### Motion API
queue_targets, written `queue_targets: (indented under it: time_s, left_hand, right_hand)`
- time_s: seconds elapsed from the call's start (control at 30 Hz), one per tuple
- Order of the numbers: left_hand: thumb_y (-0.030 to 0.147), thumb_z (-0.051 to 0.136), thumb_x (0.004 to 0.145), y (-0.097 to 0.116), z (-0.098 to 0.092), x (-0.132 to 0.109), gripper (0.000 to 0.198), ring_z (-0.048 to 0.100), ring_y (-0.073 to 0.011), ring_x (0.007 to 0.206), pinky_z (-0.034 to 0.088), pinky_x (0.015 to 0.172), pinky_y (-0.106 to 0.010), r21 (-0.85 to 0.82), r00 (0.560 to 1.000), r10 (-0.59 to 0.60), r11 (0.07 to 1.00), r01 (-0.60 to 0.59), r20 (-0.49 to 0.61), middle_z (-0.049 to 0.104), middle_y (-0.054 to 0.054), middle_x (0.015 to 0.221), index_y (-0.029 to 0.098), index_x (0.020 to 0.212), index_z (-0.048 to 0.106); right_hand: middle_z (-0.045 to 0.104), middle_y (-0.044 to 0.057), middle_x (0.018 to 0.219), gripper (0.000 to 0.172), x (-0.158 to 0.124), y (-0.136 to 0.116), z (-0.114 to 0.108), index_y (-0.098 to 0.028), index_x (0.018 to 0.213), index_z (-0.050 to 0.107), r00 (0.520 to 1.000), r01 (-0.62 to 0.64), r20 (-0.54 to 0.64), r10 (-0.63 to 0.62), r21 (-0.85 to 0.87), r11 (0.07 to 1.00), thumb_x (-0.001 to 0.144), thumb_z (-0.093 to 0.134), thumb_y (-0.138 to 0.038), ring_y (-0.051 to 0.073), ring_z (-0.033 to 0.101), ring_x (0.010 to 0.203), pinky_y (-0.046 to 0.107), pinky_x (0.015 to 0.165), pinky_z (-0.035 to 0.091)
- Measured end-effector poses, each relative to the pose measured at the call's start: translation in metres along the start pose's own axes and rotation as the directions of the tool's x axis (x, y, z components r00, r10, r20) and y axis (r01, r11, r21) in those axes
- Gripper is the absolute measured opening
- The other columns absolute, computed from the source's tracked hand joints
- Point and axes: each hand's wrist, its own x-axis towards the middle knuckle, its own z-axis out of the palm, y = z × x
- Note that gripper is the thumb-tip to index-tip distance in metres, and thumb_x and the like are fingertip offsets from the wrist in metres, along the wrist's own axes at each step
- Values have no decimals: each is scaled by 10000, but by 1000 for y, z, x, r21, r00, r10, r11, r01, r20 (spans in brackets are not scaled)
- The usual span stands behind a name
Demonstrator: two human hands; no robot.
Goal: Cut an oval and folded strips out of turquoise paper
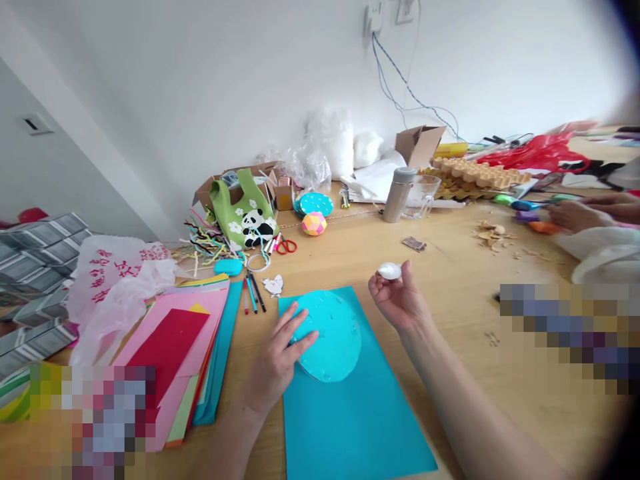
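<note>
My left hand (280, 353) lies flat with fingers spread on the left edge of a round turquoise paper disc (334, 337). The disc rests on a turquoise paper sheet (350, 420) lying on the wooden table (450, 320). My right hand (397, 297) is raised palm-up just right of the disc, its fingertips pinching a small white round lump (389, 271).
A stack of coloured paper (180, 360) lies to the left, pens (254, 293) beside it. A green panda bag (243, 217), red scissors (287, 247), a coloured ball (314, 223), a steel bottle (397, 193) and a glass mug (423, 197) stand behind. Another person's hands (575, 213) work at the right.
</note>
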Motion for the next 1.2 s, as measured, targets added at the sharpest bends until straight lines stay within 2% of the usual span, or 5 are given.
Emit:
queue_targets:
  time_s: [0.33,0.4,0.47,0.57,1.2]
  left_hand:
    - [88,426,930,-1,0,-4,386,440,-278,1343,452,1054,-494,-158,979,-199,969,189,-51,573,-86,1360,260,1188,654]
    - [236,490,929,2,2,-4,273,650,-275,1097,576,877,-429,-357,855,-519,799,484,-2,673,-99,1204,232,1133,672]
    - [392,577,874,5,3,-1,330,726,-244,788,613,616,-349,-556,624,-761,447,701,175,720,-109,1050,178,1116,645]
    - [480,707,737,9,1,7,526,693,-218,662,569,464,-298,-687,447,-783,35,726,433,723,-117,945,115,1102,603]
    - [451,741,710,8,0,7,538,647,-181,670,524,413,-233,-651,458,-646,-80,755,611,684,-82,885,127,1108,578]
  right_hand:
    - [652,6,634,377,1,-1,0,-172,795,586,1000,5,-15,-5,16,1000,918,509,-520,82,588,501,225,617,600]
    - [650,2,632,369,1,-1,0,-173,790,585,1000,9,-11,-9,21,1000,901,538,-522,82,590,502,225,619,601]
    - [650,-2,632,364,1,-2,0,-173,794,586,1000,21,-6,-21,27,999,897,549,-520,84,600,512,225,622,601]
    - [649,-2,632,374,1,-3,-1,-168,805,586,999,36,-11,-36,32,999,926,500,-512,87,612,530,226,622,601]
    - [694,-34,709,404,-1,3,-3,-198,783,614,992,52,116,-42,-91,994,594,858,-460,102,638,553,248,596,605]
